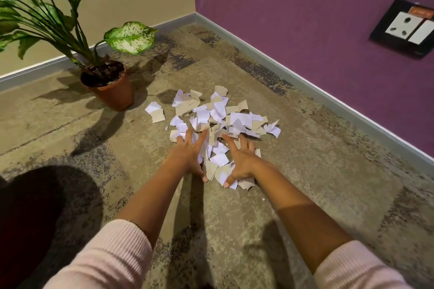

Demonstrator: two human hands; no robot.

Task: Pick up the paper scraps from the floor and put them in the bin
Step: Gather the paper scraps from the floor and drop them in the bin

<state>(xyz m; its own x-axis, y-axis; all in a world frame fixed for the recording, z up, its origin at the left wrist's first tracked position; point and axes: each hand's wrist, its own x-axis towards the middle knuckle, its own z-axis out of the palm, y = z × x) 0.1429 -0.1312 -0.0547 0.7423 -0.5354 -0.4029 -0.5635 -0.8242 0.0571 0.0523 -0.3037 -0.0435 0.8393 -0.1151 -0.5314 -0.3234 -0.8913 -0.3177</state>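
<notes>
A heap of torn white and beige paper scraps point(218, 117) lies on the mottled carpet near the room's corner. My left hand point(187, 152) rests on the near left side of the heap, fingers spread and straight over the scraps. On the near right side my right hand point(242, 159) lies the same way, fingers splayed, thumb down on a scrap. Several scraps sit between the two hands. A separate scrap point(156, 111) lies apart to the left. No bin is in view.
A potted plant in a terracotta pot point(110, 88) stands left of the heap. Beige and purple walls meet at the corner behind. A wall socket point(405, 30) is on the purple wall at right. A dark shape point(28, 218) fills the lower left.
</notes>
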